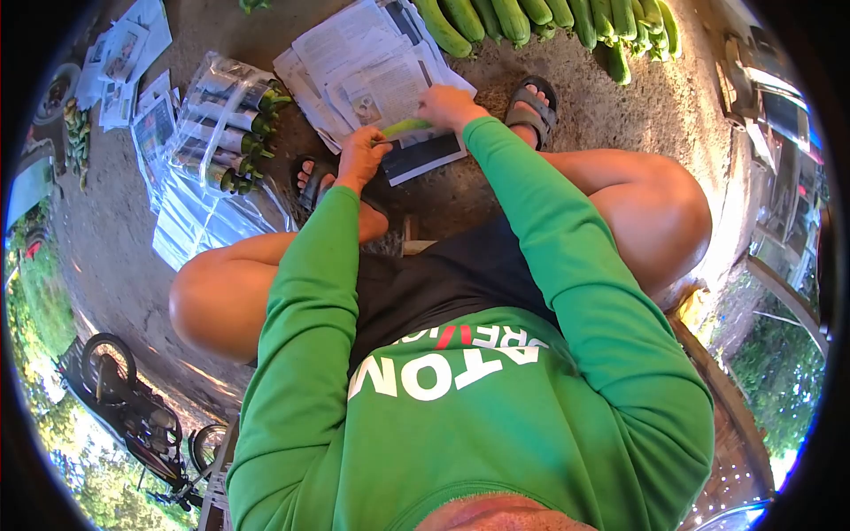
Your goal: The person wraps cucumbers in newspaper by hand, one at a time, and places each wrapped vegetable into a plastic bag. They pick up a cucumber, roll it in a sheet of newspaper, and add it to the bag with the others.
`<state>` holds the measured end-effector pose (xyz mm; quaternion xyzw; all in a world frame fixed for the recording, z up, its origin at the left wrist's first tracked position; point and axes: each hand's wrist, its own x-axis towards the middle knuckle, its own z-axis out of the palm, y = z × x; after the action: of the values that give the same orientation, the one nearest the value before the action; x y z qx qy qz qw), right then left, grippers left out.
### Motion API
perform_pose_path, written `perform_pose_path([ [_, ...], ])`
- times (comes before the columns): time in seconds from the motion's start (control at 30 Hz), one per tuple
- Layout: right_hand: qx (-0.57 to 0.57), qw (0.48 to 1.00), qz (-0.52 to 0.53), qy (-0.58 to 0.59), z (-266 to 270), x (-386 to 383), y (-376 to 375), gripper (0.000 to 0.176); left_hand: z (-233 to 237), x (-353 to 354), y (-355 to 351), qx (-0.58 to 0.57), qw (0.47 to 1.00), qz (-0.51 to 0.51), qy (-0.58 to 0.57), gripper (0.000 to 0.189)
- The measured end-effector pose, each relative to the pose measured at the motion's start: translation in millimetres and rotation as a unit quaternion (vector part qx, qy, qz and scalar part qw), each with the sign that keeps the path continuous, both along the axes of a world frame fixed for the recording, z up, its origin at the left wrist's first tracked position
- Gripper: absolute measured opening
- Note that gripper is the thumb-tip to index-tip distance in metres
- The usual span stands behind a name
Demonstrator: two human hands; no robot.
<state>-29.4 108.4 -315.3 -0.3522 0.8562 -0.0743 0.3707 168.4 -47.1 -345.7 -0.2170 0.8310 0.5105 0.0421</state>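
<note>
Between my hands lies a slim, light-green cucumber-like vegetable, over a stack of newspaper sheets. My left hand is closed at its left end, near the lower edge of the papers. At the other end, my right hand has its fingers curled round the tip, partly hiding it. A dark printed sheet shows beneath the vegetable.
Many long green vegetables lie in a row on the ground beyond the papers. To the left, a clear plastic bag holds several newspaper-wrapped vegetables. Loose papers lie farther left. A motorcycle stands at lower left.
</note>
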Motion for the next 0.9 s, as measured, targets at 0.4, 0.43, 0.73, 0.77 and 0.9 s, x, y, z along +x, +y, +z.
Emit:
perform_pose_path([
  [0.4,0.019,0.992,0.111,-0.057,-5.9,12.3,-0.7,0.052,7.1,6.5,-0.8,-0.013,0.999,-0.031,0.007,0.024],
  [0.43,0.021,0.991,0.116,-0.065,-6.5,10.9,-1.5,0.053,5.4,7.1,-0.8,-0.022,0.999,-0.032,0.017,0.024],
  [0.73,0.043,0.992,0.109,-0.045,-102.7,-1.2,-5.2,0.052,-6.6,1.3,-1.7,0.030,0.998,0.033,-0.046,0.022],
  [0.77,0.057,0.994,0.082,-0.049,-73.5,0.0,-3.9,0.053,-1.1,-1.9,-2.5,0.026,0.997,0.037,-0.060,0.022],
  [0.9,0.062,0.997,0.037,-0.028,26.2,7.3,4.4,0.050,0.1,-10.1,-2.8,0.004,0.995,0.047,-0.089,0.024],
])
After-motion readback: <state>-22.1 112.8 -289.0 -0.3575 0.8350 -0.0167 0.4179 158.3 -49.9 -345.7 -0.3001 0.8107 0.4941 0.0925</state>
